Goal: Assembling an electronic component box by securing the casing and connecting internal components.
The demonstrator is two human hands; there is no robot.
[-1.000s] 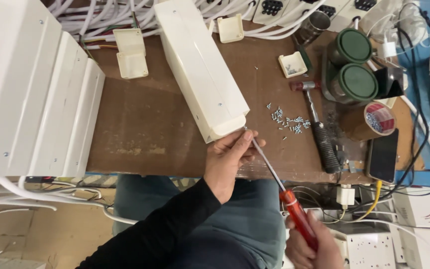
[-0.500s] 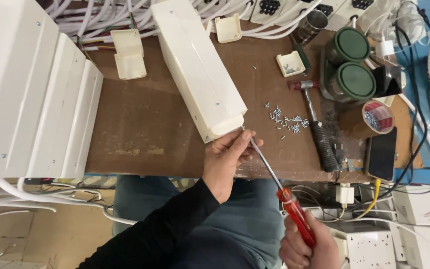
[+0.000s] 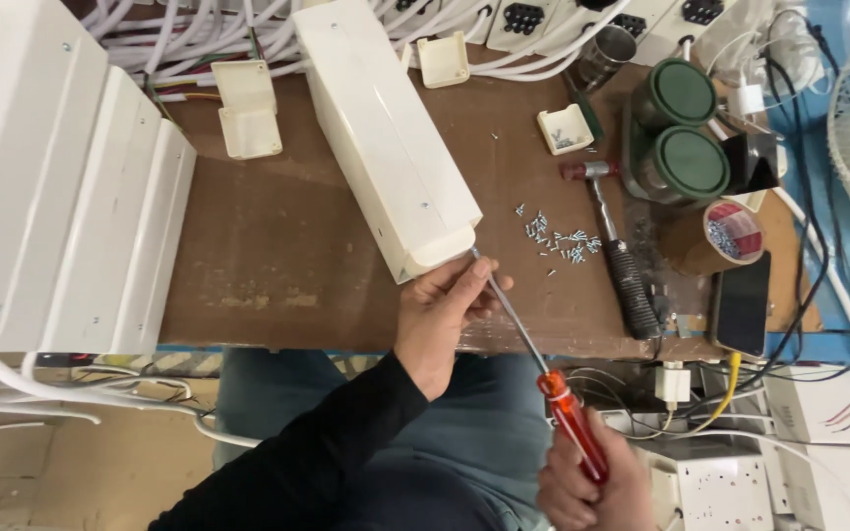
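We are pinching the screwdriver shaft with our left hand at the white box, as before. Our right hand is gripping its red handle, still off the bench's front edge.

— What am I wearing, from up here?

— I see a long black sleeve running down my left arm to the wrist, leaving the left hand bare. No glove, ring or watch shows.

— And lower down?

— Blue-grey trousers over my lap. My right hand is bare too; its sleeve is out of frame.

Right hand grips screwdriver; left hand steadies shaft against white box.
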